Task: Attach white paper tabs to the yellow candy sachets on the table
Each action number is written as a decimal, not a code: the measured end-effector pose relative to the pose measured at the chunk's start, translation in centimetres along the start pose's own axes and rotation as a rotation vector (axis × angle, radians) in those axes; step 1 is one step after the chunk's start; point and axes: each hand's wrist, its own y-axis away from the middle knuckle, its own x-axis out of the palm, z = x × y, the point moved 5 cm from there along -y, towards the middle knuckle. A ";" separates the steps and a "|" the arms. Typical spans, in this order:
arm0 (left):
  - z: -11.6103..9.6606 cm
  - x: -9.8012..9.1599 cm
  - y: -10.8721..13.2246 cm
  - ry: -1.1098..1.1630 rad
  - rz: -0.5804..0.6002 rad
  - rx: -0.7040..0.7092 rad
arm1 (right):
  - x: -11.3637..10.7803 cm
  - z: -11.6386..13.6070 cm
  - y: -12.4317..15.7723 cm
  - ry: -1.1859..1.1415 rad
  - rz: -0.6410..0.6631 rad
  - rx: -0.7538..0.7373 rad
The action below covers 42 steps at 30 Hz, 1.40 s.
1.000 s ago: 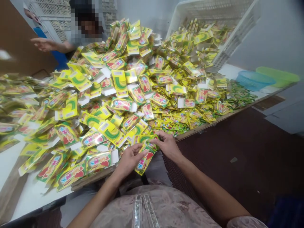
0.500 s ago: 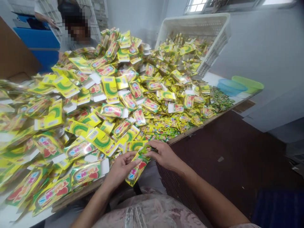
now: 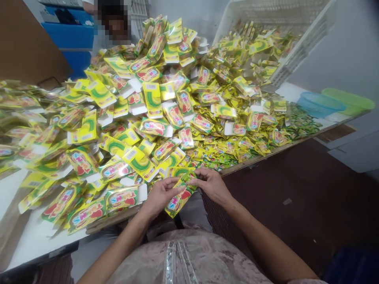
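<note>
Over my lap, at the table's front edge, my left hand (image 3: 162, 196) grips a small yellow-and-green printed carton (image 3: 178, 201), thumb on its front face. The carton is tilted, its upper end toward my right hand (image 3: 211, 185). A small green candy packet (image 3: 188, 176) is pinched between my right thumb and fingers at that upper end. Whether the packet's tip is inside the carton, I cannot tell. Just beyond both hands rises a heap of similar cartons (image 3: 153, 100), several with white end flaps standing out. Small shiny packets (image 3: 216, 154) lie loose to the right of the heap.
A white plastic crate (image 3: 309, 49) lies tipped at the back right, with cartons spilling from it. Blue (image 3: 321, 105) and green (image 3: 351, 101) plastic bowls stand at the table's right end. Across the heap is another person (image 3: 100, 35). A wooden strip (image 3: 251, 162) edges the table.
The camera view has turned left and slightly down, so the heap and crate appear farther right and higher. Both hands keep their hold on the carton and packet, with little other movement.
</note>
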 end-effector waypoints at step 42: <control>0.0 -0.4 0.5 -0.040 -0.036 -0.090 | -0.8 4.0 -2.8 0.211 0.357 -0.418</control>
